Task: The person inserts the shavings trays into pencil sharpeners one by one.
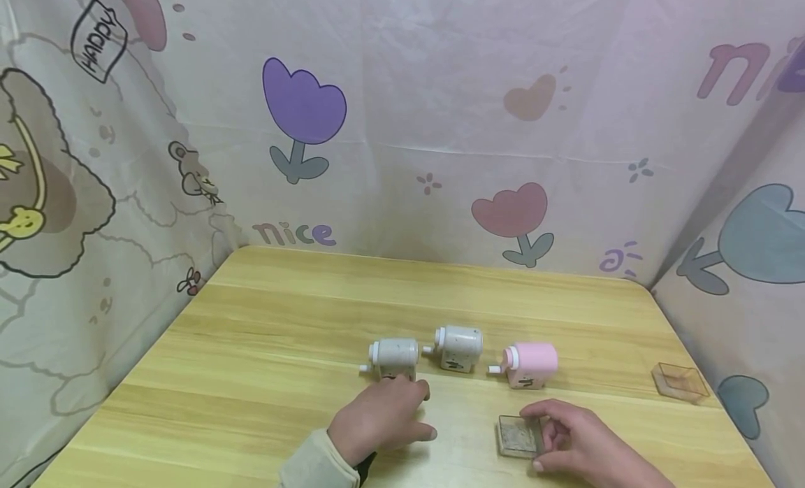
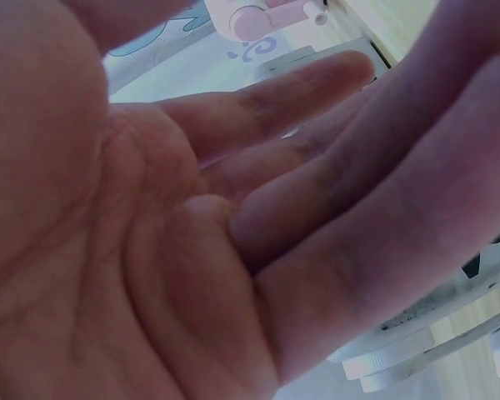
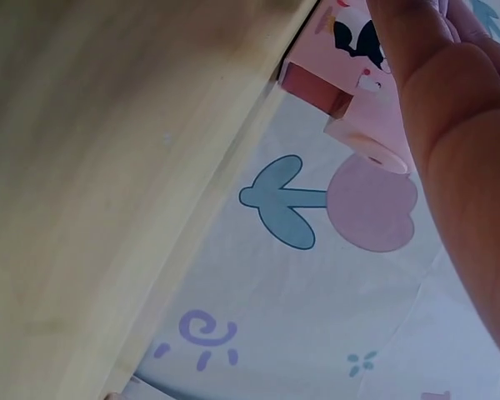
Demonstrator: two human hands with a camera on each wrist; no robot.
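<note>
A grey crank pencil sharpener (image 1: pixel 395 352) stands on the table, its lower front hidden behind my left hand (image 1: pixel 381 416). The left hand's fingers are loosely extended in the left wrist view, with nothing in the palm; whether the fingertips touch the sharpener is unclear. My right hand (image 1: pixel 581 439) pinches a small clear grey pencil-shavings drawer (image 1: pixel 518 436) by its right end, thumb at the near side and fingers at the far side. Behind stand a second grey sharpener (image 1: pixel 461 347) and a pink sharpener (image 1: pixel 534 365), which shows a rectangular opening (image 3: pixel 315 88) in the right wrist view.
Another clear, brownish drawer (image 1: pixel 680 383) lies near the right edge of the wooden table (image 1: pixel 283 313). Printed cloth (image 1: pixel 402 110) hangs behind the table and along both sides.
</note>
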